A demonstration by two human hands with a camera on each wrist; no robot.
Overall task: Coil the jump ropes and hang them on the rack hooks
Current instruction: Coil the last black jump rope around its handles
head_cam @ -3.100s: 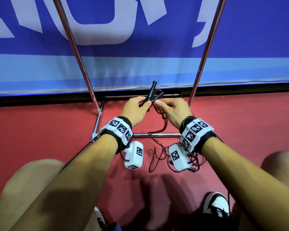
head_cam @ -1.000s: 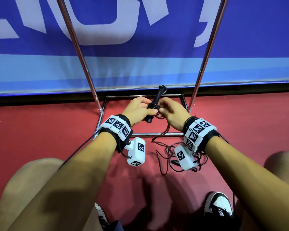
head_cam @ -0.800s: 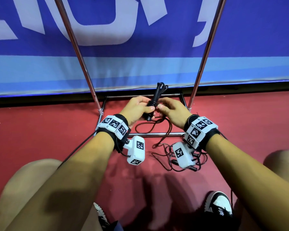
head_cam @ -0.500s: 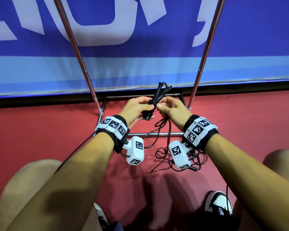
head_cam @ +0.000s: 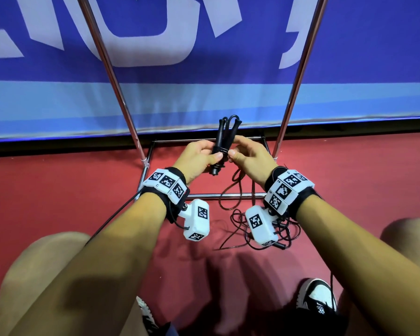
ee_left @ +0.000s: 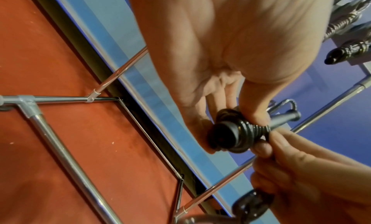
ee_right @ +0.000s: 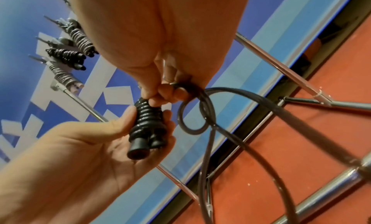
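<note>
My left hand [head_cam: 199,157] grips the two black jump rope handles [head_cam: 222,141] held together upright, with several turns of black cord wound round their lower part [ee_left: 246,130] [ee_right: 148,116]. My right hand [head_cam: 246,155] pinches the cord [ee_right: 192,100] right beside the handles. The loose cord [head_cam: 238,187] hangs from that hand in a loop and trails down to a tangle on the red floor [head_cam: 284,229]. The rack's two chrome uprights [head_cam: 109,69] [head_cam: 298,69] rise on either side of my hands. Coiled ropes [ee_right: 68,53] hang on the rack hooks above.
The rack's chrome base frame [head_cam: 228,195] lies on the red floor under my hands. A blue banner wall [head_cam: 204,44] stands behind it. My knees [head_cam: 41,263] and a black and white shoe [head_cam: 315,299] are at the bottom of the head view.
The handles have been brought together upright and more cord has been wound round them. My right hand has circled the handles with the cord, and the loose pile on the floor has shifted.
</note>
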